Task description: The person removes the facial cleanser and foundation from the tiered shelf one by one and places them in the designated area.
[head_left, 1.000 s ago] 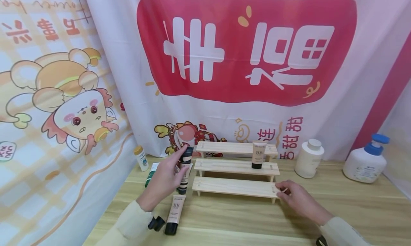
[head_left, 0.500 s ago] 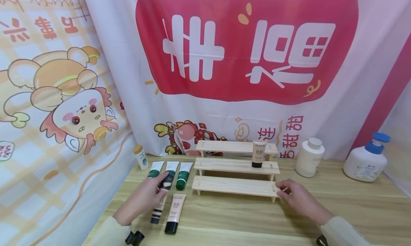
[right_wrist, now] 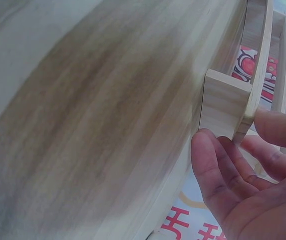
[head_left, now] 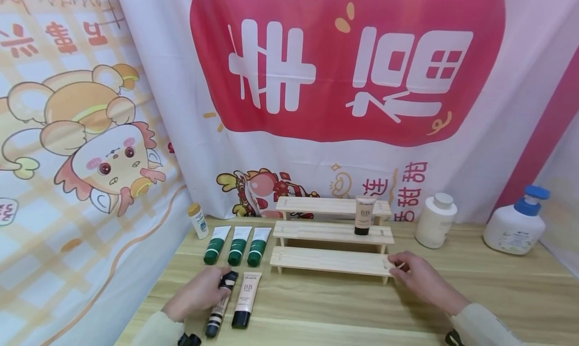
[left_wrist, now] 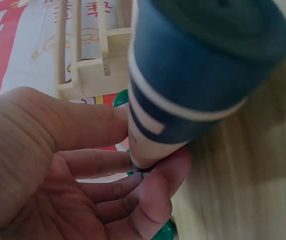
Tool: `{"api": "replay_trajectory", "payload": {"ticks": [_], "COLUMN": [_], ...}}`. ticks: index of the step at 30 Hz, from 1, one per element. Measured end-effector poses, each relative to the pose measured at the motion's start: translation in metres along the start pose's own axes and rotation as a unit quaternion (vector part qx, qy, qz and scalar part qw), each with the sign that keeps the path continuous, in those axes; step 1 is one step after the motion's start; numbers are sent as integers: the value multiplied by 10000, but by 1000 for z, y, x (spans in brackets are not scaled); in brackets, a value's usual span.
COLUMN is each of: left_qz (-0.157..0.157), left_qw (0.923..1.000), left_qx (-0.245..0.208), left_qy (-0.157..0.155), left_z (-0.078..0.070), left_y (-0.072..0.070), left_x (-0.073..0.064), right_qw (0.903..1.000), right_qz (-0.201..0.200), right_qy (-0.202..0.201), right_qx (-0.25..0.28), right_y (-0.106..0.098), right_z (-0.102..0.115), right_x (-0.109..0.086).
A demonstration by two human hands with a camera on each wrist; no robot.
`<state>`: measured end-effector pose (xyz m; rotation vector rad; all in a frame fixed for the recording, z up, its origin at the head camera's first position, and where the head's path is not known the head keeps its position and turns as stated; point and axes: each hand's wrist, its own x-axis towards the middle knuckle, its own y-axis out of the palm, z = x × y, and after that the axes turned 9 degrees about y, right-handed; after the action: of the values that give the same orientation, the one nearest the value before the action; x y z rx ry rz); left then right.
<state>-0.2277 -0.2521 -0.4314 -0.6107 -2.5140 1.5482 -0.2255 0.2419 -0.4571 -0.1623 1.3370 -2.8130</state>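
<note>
My left hand (head_left: 199, 292) pinches a beige cosmetic tube (head_left: 217, 312) with dark bands and a dark cap. In the left wrist view thumb and fingers close around the tube's narrow end, the cap (left_wrist: 217, 55) nearest the camera. It is low over the table, left of a pink BB cream tube (head_left: 246, 300) lying there; whether it touches the wood I cannot tell. At the other side my right hand (head_left: 422, 281) grips the right end of the bottom step of a three-tier wooden rack (head_left: 332, 261). Another BB cream tube (head_left: 364, 216) stands on the middle step.
Several things line the table's back: three white-and-green tubes (head_left: 237, 246) side by side left of the rack, a small yellow-capped bottle (head_left: 197, 220), a white bottle (head_left: 435, 220) and a blue-topped pump bottle (head_left: 515, 228) at right. A printed curtain (head_left: 344, 155) hangs behind.
The left hand has carried the dark-banded tube from beside the rack leftward and toward me, uncovering the white-and-green tubes. The right hand has stayed on the rack.
</note>
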Motion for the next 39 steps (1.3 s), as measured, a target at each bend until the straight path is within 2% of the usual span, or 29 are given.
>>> {"api": "replay_trajectory", "payload": {"ticks": [2,10,20,29,34,39], "left_qz": [35,-9,-24,238,19,-436], "left_qw": [10000,9993,9999,9994,9978,9957], "left_qx": [-17,-341,72,174,526,693], "left_qy": [40,-143,-111,-203,-406,-438], "left_z": [3,9,12,13,4,-18], "left_y": [1,4,3,0,-11,-28], "left_x": [0,4,5,7,8,10], "right_qw": [10000,9999,10000,9999,9999,9999], "right_qz": [-5,-4,-4,-24,-22,29], "right_qy": [-16,-118,-70,-80,-93,-112], "right_qx": [15,23,46,58,44,20], "right_y": [0,0,0,0,0,-1], "right_z": [1,1,-1,-1,0,1], "right_x": [0,0,-1,0,0,1]}}
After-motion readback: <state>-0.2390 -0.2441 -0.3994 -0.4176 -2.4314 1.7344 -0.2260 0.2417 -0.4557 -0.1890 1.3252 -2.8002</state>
